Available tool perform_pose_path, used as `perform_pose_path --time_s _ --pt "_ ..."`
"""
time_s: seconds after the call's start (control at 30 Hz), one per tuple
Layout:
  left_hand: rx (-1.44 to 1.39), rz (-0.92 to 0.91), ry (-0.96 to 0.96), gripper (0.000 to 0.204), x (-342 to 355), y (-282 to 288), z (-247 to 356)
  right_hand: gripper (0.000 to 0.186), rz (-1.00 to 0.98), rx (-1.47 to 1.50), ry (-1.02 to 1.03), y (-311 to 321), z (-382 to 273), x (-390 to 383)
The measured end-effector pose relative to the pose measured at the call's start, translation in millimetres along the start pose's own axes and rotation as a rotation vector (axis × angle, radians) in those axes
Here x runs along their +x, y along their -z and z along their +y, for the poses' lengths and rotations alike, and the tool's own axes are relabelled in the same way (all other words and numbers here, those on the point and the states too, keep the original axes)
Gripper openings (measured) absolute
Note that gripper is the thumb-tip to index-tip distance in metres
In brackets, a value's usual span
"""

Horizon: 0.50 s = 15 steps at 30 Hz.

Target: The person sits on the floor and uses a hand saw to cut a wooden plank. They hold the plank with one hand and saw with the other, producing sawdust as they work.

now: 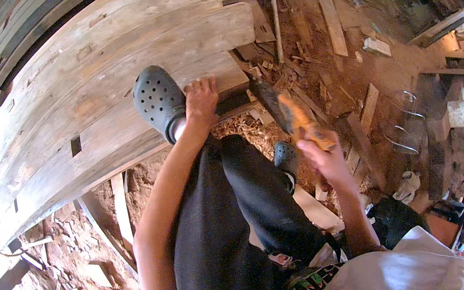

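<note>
Wide weathered planks (102,75) lie side by side in a broad wooden panel at the upper left. My left hand (201,102) rests flat on the nearest plank close to its right end, fingers stretched forward. Beside it, my foot in a grey clog (157,96) stands on the same wood. My right hand (325,158) is wrapped round the orange handle of a handsaw (301,123). The saw's dark blade slants up and left to the end of the nearest plank; whether its teeth touch the wood I cannot tell.
Wood chips and offcuts cover the brown dirt floor. A long board (329,15) lies at the upper right, near a pale block (377,47). Bent metal rods (402,140) lie to the right. My other clog (286,157) is on the ground below the panel.
</note>
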<state>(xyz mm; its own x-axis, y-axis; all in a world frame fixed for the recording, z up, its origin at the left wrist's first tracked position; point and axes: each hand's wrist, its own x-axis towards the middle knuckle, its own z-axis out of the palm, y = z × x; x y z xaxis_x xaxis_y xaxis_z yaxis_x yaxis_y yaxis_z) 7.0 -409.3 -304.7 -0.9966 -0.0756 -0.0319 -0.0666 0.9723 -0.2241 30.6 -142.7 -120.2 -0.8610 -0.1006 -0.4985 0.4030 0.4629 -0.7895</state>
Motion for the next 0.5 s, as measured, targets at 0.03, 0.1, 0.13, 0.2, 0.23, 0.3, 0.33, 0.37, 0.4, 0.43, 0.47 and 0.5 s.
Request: perform_pose_path --time_s 0.03,0.1,0.13,0.2,0.23,0.3,0.33,0.37,0.4,0.43,0.47,0.5 --pt "-0.019 -0.044 -0.001 0.104 -0.6 0.8 0.2 0.015 -0.065 0.098 -0.048 9.5 -7.0 -6.9" --pt "-0.057 -0.087 -0.009 0.114 -1.8 1.1 0.8 0.015 -0.131 0.187 -0.018 27.9 -21.2 -20.9" --pt "-0.055 -0.09 -0.014 0.11 -2.6 0.5 2.2 0.014 -0.156 0.243 -0.027 38.4 -28.2 -29.8" --pt "-0.021 -0.062 -0.003 0.102 0.4 -1.5 0.7 0.014 -0.196 0.15 -0.026 57.9 -41.8 -41.7" --pt "-0.031 -0.111 -0.001 0.103 3.6 -2.0 1.1 0.014 -0.214 0.116 -0.028 64.6 -46.3 -46.3" --pt "-0.003 -0.111 0.006 0.107 5.4 -3.3 1.0 0.014 -0.236 0.132 -0.033 71.2 -49.9 -52.6" --pt "-0.003 -0.144 -0.002 0.108 6.2 -3.7 1.0 0.013 -0.229 0.137 -0.061 71.7 -49.3 -53.3" --pt "0.006 -0.103 0.01 0.108 5.9 -3.7 1.8 0.013 -0.183 0.131 -0.101 70.9 -47.4 -53.2" --pt "0.002 -0.105 0.014 0.108 5.3 -3.4 2.1 0.014 -0.207 0.145 -0.05 70.2 -45.1 -53.1" --pt "-0.002 -0.118 0.017 0.108 3.8 -3.0 2.5 0.014 -0.2 0.149 -0.042 68.6 -41.9 -51.9" --pt "0.002 -0.104 0.017 0.106 1.9 -2.3 2.6 0.014 -0.161 0.149 -0.067 68.8 -39.9 -52.4" --pt "0.006 -0.097 0.015 0.105 0.5 -1.4 2.3 0.013 -0.23 0.137 -0.022 69.2 -38.4 -52.5"
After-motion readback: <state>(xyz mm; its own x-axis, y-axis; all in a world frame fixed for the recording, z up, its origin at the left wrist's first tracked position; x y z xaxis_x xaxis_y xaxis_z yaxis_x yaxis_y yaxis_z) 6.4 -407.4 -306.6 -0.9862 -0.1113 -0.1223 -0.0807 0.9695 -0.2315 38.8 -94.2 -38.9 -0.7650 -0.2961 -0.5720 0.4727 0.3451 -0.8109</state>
